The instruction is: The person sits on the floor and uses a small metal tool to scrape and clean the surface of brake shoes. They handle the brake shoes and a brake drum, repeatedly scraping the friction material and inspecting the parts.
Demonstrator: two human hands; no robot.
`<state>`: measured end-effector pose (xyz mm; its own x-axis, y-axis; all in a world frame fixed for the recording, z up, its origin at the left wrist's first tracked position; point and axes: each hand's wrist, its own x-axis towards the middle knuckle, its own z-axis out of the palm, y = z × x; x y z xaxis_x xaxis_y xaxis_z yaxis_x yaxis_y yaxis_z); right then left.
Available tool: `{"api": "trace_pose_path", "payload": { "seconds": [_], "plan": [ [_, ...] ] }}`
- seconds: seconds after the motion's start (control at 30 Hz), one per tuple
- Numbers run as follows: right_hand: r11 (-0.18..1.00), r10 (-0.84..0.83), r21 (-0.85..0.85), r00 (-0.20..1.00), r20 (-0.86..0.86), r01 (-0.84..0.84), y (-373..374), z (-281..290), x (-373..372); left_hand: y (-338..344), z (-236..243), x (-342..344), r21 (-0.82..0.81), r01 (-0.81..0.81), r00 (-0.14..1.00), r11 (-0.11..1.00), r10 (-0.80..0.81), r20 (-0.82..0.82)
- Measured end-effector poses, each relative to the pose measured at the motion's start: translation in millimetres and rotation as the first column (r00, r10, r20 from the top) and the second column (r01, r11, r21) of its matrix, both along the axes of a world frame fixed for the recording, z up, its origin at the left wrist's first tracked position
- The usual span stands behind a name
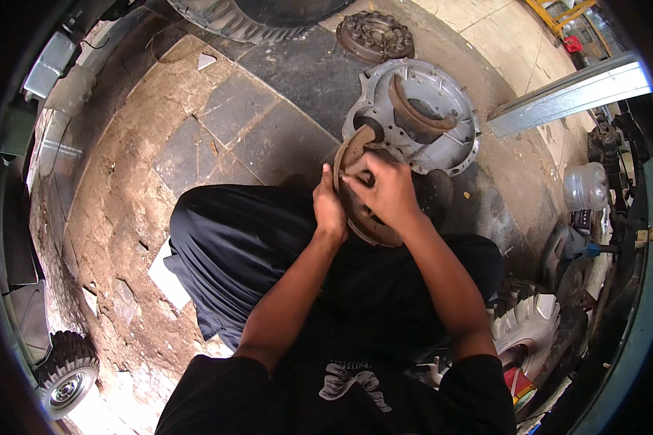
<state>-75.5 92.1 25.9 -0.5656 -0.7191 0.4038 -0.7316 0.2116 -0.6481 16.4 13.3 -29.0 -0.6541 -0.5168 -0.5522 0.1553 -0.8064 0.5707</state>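
1. Rusty brown metal marks the curved brake shoe [355, 210] that both hands hold just above the person's lap, in the middle of the scene
2. Left hand [329, 208] grips the shoe's left edge, fingers curled together against it and the thumb pointing up along the rim
3. Right hand [389, 190] lies over the shoe's upper middle, fingers bent and pressed together on its inner face; what the fingertips pinch is hidden
4. Both hands are touching the shoe, with the right hand covering much of its middle, so only the top curl and the lower arc show
5. Just beyond the hands, on the far right, a round grey backing plate [442, 109] lies flat on the stone floor [218, 138], and a second brown shoe [413, 112] rests across it
6. Farther off, a dark ribbed disc [375, 35] sits on the floor beside a big tyre [232, 16] at the far edge
7. Black trousers [232, 246] cover the person's bent legs under the work
8. Near right, a white treaded wheel [530, 326] leans by the person's side, and a clear plastic jug [585, 185] stands further right
9. Near left, a small grey wheel [67, 377] with a knobbly tyre stands at the edge of the view
10. A pale metal beam [573, 93] runs across the far right
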Motion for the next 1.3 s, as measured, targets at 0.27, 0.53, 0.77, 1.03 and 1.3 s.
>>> {"api": "trace_pose_path", "payload": {
  "seconds": [0.27,0.53,0.77,1.03,1.3],
  "plan": [
    [0.998,0.069,-0.001,0.992,0.108,-0.07,2,2,7,-1,-21,-1,-0.061,0.01,1.0,0.998,-0.01,0.01],
    [0.994,0.058,0.082,0.993,0.099,-0.067,11,7,9,1,-1,0,-0.058,-0.018,1.0,0.998,0.019,0.011],
    [0.998,-0.028,0.059,0.999,0.026,0.026,13,2,-8,-4,-3,2,-0.03,0.144,0.988,0.989,-0.142,0.053],
    [0.997,-0.072,0.037,0.997,-0.031,0.073,11,-1,-15,0,-2,1,-0.081,0.146,0.988,0.986,-0.141,0.063],
    [0.99,-0.128,0.07,0.99,0.054,0.124,12,-2,-11,0,-1,2,-0.092,0.139,0.989,0.986,-0.134,0.064]
  ]
}}
